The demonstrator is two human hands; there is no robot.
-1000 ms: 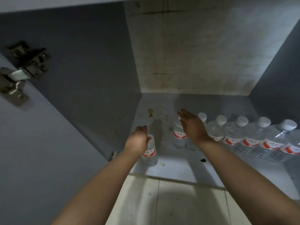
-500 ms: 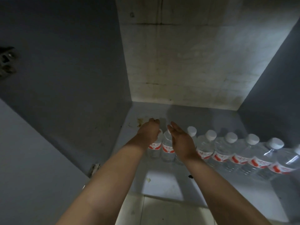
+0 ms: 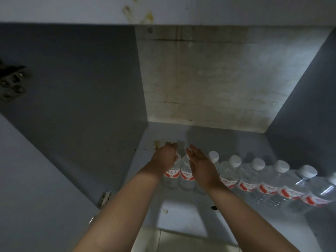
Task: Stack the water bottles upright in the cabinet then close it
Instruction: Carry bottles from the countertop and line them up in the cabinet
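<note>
Several clear water bottles with white caps and red-and-white labels stand upright in a row [image 3: 254, 180] on the grey cabinet floor [image 3: 181, 217], running from the middle to the right edge. My left hand [image 3: 164, 158] is closed over the top of the leftmost bottle [image 3: 171, 176], which stands touching the second bottle [image 3: 186, 177]. My right hand [image 3: 200, 166] hovers flat with its fingers apart, over the second and third bottles, hiding their tops. It holds nothing.
The cabinet has a grey left wall [image 3: 81, 91], a stained pale back panel [image 3: 209, 79] and a grey right wall [image 3: 309, 99]. The open door [image 3: 32, 188] stands at the left with a hinge [image 3: 105, 197]. Pale floor tiles [image 3: 163, 240] show below the cabinet's front edge.
My left hand carried its bottle from the front left of the cabinet floor back and right, into line against the row. My right hand stayed flat above the row's left end.
</note>
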